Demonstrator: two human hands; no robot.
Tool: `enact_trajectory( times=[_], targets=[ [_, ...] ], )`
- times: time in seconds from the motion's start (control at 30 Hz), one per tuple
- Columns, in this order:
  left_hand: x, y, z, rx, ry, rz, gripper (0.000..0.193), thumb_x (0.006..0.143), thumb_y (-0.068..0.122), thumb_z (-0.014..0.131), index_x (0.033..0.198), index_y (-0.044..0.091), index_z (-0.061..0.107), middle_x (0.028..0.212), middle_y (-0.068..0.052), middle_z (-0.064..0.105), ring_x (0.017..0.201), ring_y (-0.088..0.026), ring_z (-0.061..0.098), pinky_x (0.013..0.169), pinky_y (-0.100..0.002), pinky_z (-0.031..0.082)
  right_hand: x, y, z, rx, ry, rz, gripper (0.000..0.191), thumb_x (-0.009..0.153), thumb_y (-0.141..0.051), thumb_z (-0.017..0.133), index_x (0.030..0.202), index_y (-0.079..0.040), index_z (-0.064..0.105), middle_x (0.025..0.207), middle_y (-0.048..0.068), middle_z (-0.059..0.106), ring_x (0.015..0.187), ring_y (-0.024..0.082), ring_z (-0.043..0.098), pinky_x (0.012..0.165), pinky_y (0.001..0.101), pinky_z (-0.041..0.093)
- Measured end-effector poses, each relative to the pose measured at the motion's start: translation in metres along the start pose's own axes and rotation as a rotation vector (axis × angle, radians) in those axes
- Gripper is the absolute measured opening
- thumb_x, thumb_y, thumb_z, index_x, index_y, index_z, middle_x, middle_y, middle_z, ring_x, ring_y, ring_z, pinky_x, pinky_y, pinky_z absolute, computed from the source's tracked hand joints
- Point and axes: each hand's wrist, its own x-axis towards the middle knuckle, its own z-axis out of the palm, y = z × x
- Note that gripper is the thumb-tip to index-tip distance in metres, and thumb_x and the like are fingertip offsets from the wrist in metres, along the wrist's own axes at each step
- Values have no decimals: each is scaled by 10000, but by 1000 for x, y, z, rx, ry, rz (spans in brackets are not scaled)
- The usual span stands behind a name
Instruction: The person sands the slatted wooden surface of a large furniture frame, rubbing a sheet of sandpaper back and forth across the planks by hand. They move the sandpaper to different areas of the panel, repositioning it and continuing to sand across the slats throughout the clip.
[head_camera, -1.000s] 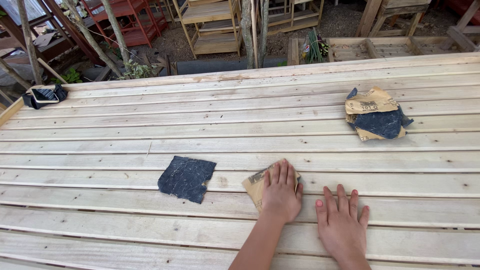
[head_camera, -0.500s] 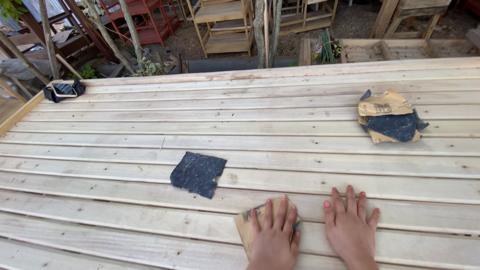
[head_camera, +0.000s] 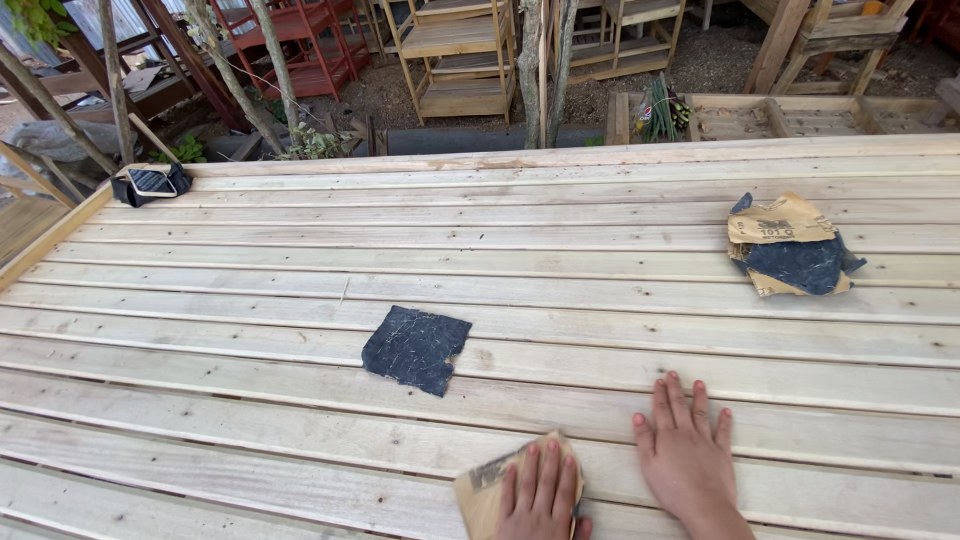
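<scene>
My left hand (head_camera: 540, 490) lies flat on a tan piece of sandpaper (head_camera: 480, 492), pressing it against a pale wooden slat of the slatted surface (head_camera: 250, 330) at the bottom edge of the view. My right hand (head_camera: 685, 455) rests palm down on the bare wood just to the right, fingers spread, holding nothing. A dark, worn square of sandpaper (head_camera: 417, 348) lies loose on the slats a little above and left of my left hand.
A crumpled pile of tan and dark sandpaper sheets (head_camera: 790, 247) sits at the far right. A small black object (head_camera: 150, 183) lies at the far left corner. Beyond the far edge stand wooden shelves (head_camera: 460, 50), red racks and thin tree trunks.
My left hand has slid the tan sandpaper toward me along the slats. My right hand has also drawn back slightly, and the view has shifted.
</scene>
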Motion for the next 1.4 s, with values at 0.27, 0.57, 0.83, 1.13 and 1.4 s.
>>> enact_trajectory(
  times=[0.27, 0.57, 0.83, 1.13, 1.4],
  targets=[
    [89, -38, -11, -145, -463, -282, 650, 1015, 454, 339, 1588, 156, 268, 1681, -116, 120, 1546, -394, 15, 1188, -651, -31, -7, -67, -6, 38, -104, -86, 660, 1012, -512, 198, 1597, -210, 147, 1692, -22, 49, 1549, 249, 14, 1221, 549, 31],
    [124, -42, -10, -233, -597, -289, 685, 1022, 406, 290, 1595, 43, 199, 1688, -132, 91, 1548, -353, 27, 1219, -519, 14, 4, -67, -4, 86, -54, -35, 655, 1012, -526, 184, 1601, -240, 157, 1693, -35, 65, 1553, 241, 21, 1229, 505, 39],
    [27, -15, -33, 4, 0, -82, 622, 1029, 485, 409, 1550, 155, 324, 1658, -100, 235, 1525, -447, 100, 1165, -674, 15, 3, -68, 0, 46, -42, -23, 646, 1013, -515, 189, 1598, -241, 188, 1691, -23, 95, 1553, 261, 33, 1230, 505, 42],
    [184, -40, -1, -199, -626, -378, 683, 1017, 414, 280, 1616, 120, 133, 1718, -67, 53, 1558, -402, -25, 1226, -583, -13, 7, -61, 5, 119, -12, -25, 634, 1018, -515, 173, 1585, -236, 225, 1679, 15, 132, 1545, 280, 62, 1213, 526, 63],
    [6, -16, -38, 25, -16, 0, 676, 1033, 460, 375, 1593, 97, 270, 1670, -107, 228, 1548, -375, 132, 1224, -581, 50, 7, -60, 20, 247, 193, -20, 668, 1031, -538, 184, 1576, -169, 296, 1644, 90, 257, 1534, 311, 153, 1220, 505, 105]
  ],
)
